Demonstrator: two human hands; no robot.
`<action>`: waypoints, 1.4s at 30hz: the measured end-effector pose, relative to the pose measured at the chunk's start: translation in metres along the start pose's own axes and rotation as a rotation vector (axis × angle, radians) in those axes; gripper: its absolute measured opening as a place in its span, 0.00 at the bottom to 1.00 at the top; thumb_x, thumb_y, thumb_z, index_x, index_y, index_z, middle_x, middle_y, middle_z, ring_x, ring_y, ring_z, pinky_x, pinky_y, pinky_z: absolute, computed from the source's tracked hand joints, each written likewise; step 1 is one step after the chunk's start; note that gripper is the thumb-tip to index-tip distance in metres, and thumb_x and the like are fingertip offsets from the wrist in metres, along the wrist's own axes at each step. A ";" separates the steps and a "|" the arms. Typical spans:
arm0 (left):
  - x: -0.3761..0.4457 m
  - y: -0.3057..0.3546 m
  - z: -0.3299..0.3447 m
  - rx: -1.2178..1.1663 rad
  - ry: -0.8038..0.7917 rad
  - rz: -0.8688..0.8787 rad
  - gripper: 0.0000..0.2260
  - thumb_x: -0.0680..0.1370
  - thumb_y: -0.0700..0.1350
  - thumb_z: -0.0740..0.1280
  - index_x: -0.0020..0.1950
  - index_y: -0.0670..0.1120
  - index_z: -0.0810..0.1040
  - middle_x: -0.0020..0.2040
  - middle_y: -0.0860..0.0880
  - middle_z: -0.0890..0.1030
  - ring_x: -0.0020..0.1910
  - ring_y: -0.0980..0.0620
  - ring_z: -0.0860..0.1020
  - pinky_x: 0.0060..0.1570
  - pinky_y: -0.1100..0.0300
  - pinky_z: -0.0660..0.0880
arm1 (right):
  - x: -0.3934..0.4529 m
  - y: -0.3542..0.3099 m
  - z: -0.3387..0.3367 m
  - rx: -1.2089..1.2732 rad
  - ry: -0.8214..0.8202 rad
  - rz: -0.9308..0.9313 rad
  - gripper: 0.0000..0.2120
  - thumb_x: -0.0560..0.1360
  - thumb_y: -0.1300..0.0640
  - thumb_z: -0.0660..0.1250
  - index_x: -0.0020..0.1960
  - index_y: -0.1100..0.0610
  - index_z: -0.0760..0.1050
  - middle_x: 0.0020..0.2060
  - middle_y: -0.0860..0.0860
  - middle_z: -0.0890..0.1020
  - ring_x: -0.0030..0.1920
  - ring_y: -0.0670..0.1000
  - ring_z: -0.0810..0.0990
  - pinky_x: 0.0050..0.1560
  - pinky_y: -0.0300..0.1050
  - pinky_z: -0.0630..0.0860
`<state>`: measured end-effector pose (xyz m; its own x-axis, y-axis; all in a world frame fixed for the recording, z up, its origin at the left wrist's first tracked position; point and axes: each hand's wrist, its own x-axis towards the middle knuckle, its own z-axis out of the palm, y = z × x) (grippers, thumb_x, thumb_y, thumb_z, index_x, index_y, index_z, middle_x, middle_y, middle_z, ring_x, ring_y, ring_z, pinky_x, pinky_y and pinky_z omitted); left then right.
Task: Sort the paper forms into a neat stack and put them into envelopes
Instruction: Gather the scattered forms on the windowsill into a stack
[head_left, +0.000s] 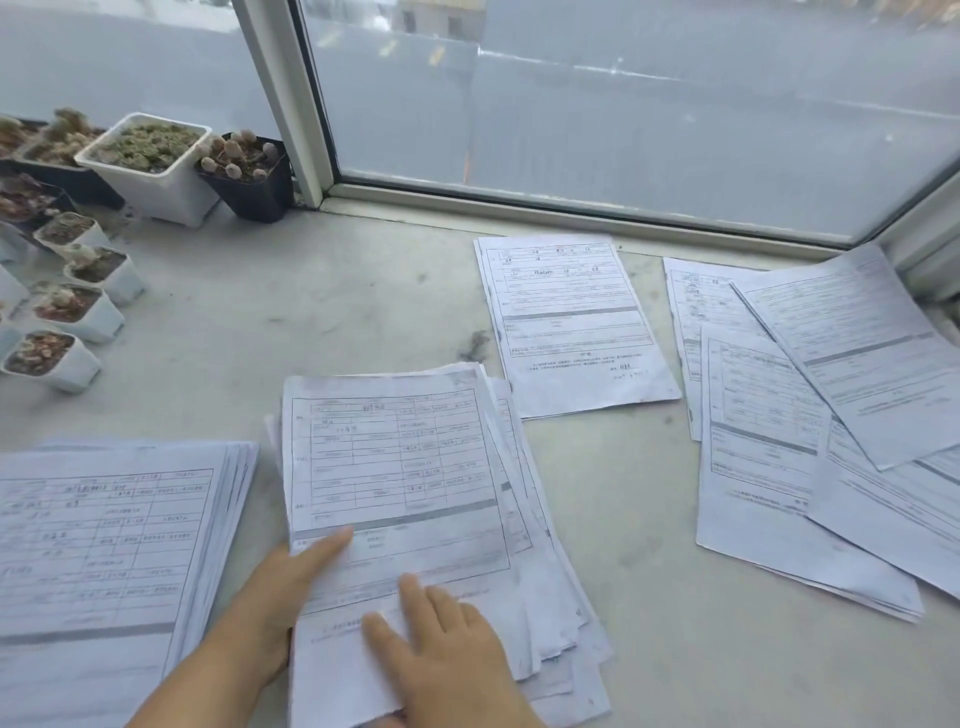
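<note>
An uneven pile of printed paper forms lies in the middle of the pale sill. My left hand rests at the pile's left edge, thumb lying on the top sheet and the other fingers hidden under the papers. My right hand presses flat on the pile's lower part with straight fingers. A squarer stack of forms lies at the left. One single form lies beyond the pile. Several loose forms overlap at the right. No envelope is in view.
Small pots of succulents line the left edge, with a white pot and a black pot at the back left. The window frame bounds the sill at the back and right.
</note>
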<state>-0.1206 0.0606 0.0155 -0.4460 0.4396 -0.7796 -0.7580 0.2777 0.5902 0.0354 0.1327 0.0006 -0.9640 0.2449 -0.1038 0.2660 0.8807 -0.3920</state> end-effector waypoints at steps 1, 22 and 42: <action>0.002 -0.001 0.000 0.053 0.056 0.028 0.14 0.77 0.38 0.64 0.61 0.37 0.76 0.52 0.36 0.83 0.51 0.36 0.81 0.55 0.44 0.75 | 0.003 0.004 -0.012 0.033 -0.009 -0.001 0.16 0.72 0.39 0.59 0.53 0.44 0.78 0.52 0.50 0.84 0.46 0.51 0.83 0.42 0.39 0.78; 0.010 -0.007 -0.002 0.160 0.126 0.053 0.09 0.76 0.34 0.66 0.55 0.40 0.79 0.48 0.40 0.84 0.49 0.38 0.82 0.56 0.41 0.76 | 0.098 0.224 -0.097 0.047 0.392 0.809 0.09 0.76 0.56 0.63 0.54 0.56 0.77 0.53 0.54 0.77 0.55 0.60 0.74 0.45 0.47 0.66; 0.034 0.021 0.109 0.351 -0.045 0.018 0.12 0.75 0.29 0.63 0.58 0.35 0.78 0.49 0.36 0.83 0.45 0.38 0.82 0.46 0.47 0.78 | -0.054 0.118 -0.055 0.007 0.110 0.185 0.34 0.64 0.27 0.56 0.64 0.43 0.67 0.63 0.44 0.78 0.62 0.43 0.74 0.62 0.44 0.75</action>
<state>-0.0999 0.1748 0.0246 -0.4300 0.4824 -0.7631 -0.5368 0.5430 0.6458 0.1195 0.2460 0.0101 -0.8924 0.4452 -0.0739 0.4377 0.8139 -0.3820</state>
